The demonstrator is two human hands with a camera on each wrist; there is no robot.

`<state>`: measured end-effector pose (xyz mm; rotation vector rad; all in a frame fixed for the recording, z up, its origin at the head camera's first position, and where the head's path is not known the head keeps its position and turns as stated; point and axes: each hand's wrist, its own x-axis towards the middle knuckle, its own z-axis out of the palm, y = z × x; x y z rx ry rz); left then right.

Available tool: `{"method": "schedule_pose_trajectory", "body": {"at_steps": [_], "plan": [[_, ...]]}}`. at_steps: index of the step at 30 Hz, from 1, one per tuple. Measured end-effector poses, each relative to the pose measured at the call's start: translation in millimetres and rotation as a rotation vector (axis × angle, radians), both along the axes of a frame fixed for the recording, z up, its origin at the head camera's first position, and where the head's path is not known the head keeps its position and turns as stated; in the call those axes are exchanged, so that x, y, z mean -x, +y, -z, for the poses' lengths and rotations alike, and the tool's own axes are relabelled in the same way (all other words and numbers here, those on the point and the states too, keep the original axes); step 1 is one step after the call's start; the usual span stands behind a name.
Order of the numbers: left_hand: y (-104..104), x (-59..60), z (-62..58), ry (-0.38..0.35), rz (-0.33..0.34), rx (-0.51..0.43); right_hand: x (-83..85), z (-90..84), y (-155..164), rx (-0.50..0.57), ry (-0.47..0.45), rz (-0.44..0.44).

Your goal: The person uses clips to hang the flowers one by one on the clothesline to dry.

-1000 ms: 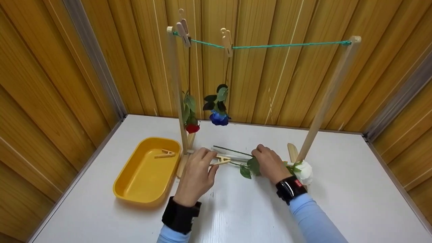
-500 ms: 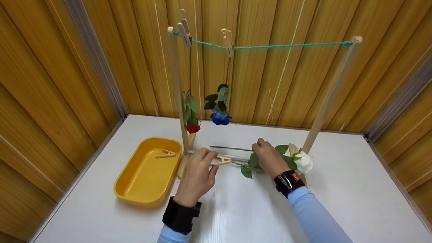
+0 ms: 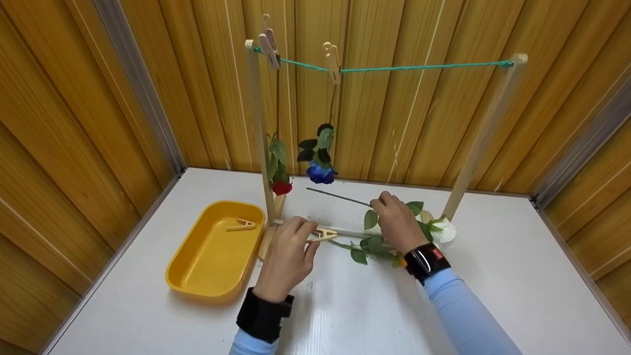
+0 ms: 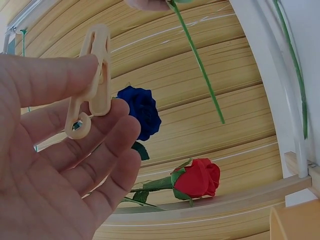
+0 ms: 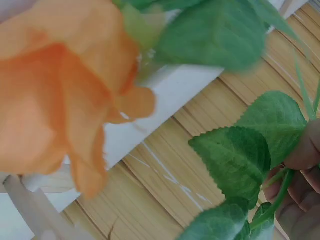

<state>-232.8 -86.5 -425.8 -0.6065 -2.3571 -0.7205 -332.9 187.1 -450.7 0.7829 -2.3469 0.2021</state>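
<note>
My left hand [image 3: 288,251] pinches a beige clothespin [image 4: 100,70] between thumb and forefinger, its other fingers loosely bent below. My right hand [image 3: 399,222] grips the green stem of a white rose [image 3: 445,233] near its leaves; the bare stem end [image 3: 335,195] points left, above the table. Under my right wrist lies an orange rose [image 5: 55,95], mostly hidden in the head view and large in the right wrist view. Its leafy stem [image 3: 340,244] extends left toward my left hand. Serrated leaves [image 5: 235,155] stand beside my right fingers.
A wooden frame [image 3: 480,140] carries a teal cord [image 3: 424,67]. Clothespins hold a red rose [image 3: 282,188] and a blue rose [image 3: 320,172] upside down from it. A yellow tray [image 3: 212,261] at left contains another clothespin [image 3: 241,225].
My right hand has moved slightly up and away with the white rose, and its stem end has risen from near the lower bar. The left hand and its clothespin have stayed put.
</note>
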Motion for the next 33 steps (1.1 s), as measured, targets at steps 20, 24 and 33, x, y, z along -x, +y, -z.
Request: {"method": "schedule_pose_trajectory", "body": {"at_steps": [20,24,33], "plan": [[-3,-2.1,-5.3,-0.021,-0.006,0.0,-61.7,-32.6,-5,0.079,-0.144,-0.099],[-3,-2.0,-5.2,-0.003,0.004,-0.005,-75.4,-26.3,-5,0.09,-0.166,-0.097],[-3,-2.7,-5.0,-0.002,-0.004,-0.006,-95.9,6.7,-7,0.165,-0.253,-0.091]]}}
